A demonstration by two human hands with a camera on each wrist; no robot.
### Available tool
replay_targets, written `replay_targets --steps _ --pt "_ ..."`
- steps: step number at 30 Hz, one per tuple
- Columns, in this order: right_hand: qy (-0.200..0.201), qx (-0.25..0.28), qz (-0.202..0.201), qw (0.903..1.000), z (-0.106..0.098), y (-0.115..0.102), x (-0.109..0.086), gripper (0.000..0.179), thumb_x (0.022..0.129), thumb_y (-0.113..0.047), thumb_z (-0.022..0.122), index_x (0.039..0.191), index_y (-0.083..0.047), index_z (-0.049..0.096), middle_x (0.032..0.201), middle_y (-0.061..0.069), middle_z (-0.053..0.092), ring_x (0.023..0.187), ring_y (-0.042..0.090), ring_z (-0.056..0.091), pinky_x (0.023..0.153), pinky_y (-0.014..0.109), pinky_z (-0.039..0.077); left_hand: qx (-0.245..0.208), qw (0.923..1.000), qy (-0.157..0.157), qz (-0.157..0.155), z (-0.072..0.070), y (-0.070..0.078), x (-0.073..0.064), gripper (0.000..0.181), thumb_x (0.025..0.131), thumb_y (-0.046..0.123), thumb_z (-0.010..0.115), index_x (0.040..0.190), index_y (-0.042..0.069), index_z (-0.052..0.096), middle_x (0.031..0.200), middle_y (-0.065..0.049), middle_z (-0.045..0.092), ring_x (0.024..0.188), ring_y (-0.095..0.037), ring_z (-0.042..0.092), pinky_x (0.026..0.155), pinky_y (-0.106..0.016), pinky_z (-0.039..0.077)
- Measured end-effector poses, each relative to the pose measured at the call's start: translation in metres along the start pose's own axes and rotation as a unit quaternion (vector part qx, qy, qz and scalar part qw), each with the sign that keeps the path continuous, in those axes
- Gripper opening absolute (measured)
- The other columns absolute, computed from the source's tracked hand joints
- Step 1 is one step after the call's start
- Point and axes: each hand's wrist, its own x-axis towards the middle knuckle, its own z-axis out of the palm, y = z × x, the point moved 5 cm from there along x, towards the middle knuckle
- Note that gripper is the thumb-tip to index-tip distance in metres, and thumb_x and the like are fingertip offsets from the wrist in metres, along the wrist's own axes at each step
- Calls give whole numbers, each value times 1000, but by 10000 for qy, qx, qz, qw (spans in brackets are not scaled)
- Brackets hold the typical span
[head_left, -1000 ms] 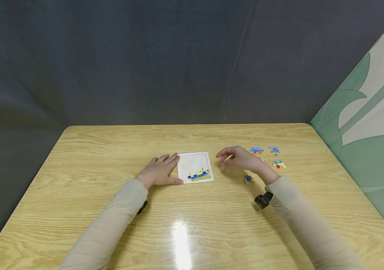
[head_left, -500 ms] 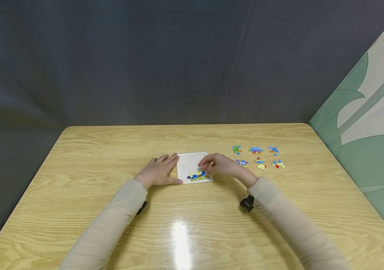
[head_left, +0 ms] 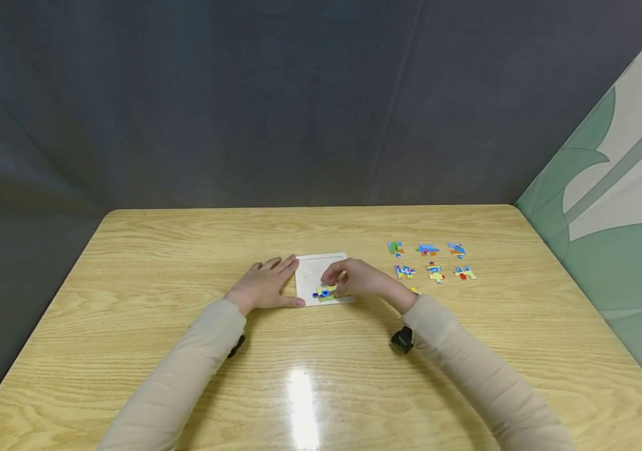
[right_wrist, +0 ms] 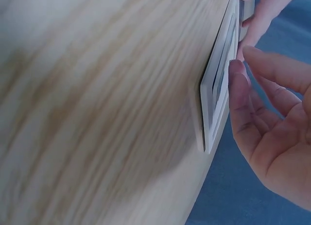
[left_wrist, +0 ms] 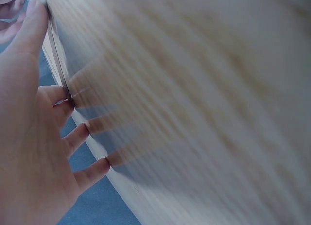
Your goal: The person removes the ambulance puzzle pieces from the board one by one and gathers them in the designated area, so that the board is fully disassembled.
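A white square puzzle tray (head_left: 310,268) lies on the table, with several joined jigsaw pieces (head_left: 325,292) of a yellow and blue vehicle picture along its lower side. My left hand (head_left: 263,287) steadies the tray's left side, fingers spread and thumb at the lower left corner. In the left wrist view, the left fingers (left_wrist: 91,174) rest on the tabletop and the tray edge. My right hand (head_left: 357,278) reaches over the tray's right side, bent fingertips right at the joined pieces and covering some of them. In the right wrist view, no piece shows between its thumb and fingers.
Loose jigsaw pieces lie right of the tray in two rows, among them a green and blue one (head_left: 396,249) and a yellow and red one (head_left: 465,273). Another piece (head_left: 415,291) is mostly hidden behind the right forearm. A dark curtain (head_left: 242,106) hangs behind the table.
My right hand has moved left from beside the tray to over its lower right pieces, uncovering loose pieces at the right. My left hand has stayed in place.
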Motion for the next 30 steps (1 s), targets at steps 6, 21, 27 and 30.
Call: replay_targets --steps 6,21,27,30 --pt "-62 -398 31 9992 4 1 6 32 77 8 64 109 1 66 100 12 63 81 12 55 73 19 47 13 10000 24 33 -1 1 0 93 87 69 47 156 17 10 163 1 7 150 -30 14 119 -56 18" --pt "2 -619 226 9978 6 5 13 26 84 2 68 110 -1 66 95 7 59 79 13 50 71 20 44 35 10000 -6 32 -2 2 -1 93 87 68 47 156 17 10 163 0 7 150 -30 13 119 -56 17" --pt "20 -685 211 9974 8 6 14 26 85 3 67 110 0 66 92 6 56 77 13 47 69 19 42 16 10000 -7 19 -2 2 -2 93 87 68 47 156 17 10 163 0 7 150 -30 13 119 -56 17" --pt "21 -739 158 9971 8 5 15 26 84 3 67 110 -1 66 92 6 55 76 13 46 68 19 41 -5 10000 5 17 -2 2 -2 93 87 68 47 156 17 10 163 0 7 150 -30 13 119 -56 17"
